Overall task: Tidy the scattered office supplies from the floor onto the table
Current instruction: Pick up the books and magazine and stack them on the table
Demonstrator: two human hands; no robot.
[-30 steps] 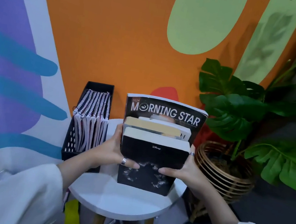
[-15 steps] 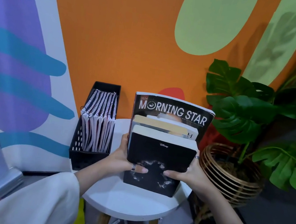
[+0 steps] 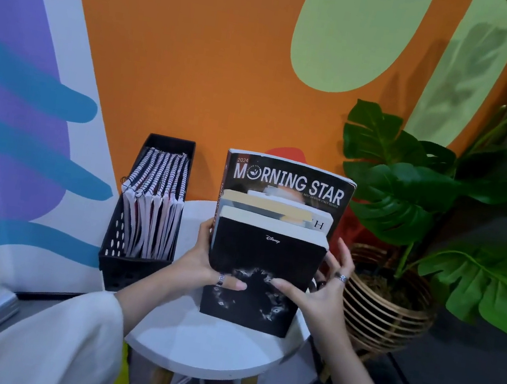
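Head view: a person in loose white sleeves steadies a row of books standing upright on a small round white table [image 3: 209, 346], near its back edge and toward its right side. The left hand [image 3: 201, 264] wraps the left side of the row, thumb laid flat across the front cover of the black book [image 3: 260, 278] (the word "Disney" is printed small near its top), a ring on that thumb; the other fingers reach behind the covers and cannot be seen. The right hand [image 3: 317, 292] is spread fairly wide, its thumb resting on the lower front of the same cover while the fingers fan loosely off the book's right edge, one of them ringed; whether they touch the books behind cannot be told.

Behind the black book stand two pale-edged books [image 3: 278, 213], and at the back a tall magazine [image 3: 289, 182] titled "MORNING STAR" leans slightly.

At the table's left edge sits a black perforated bin [image 3: 124, 258] packed with spiral-bound notebooks [image 3: 154, 210], spines up; the bin overhangs the rim. To the right of the table, a leafy green plant [image 3: 409, 195] rises from a woven rattan basket [image 3: 382, 313]. Under the table, between its wooden legs, a yellow object [image 3: 123, 373] lies on the floor.
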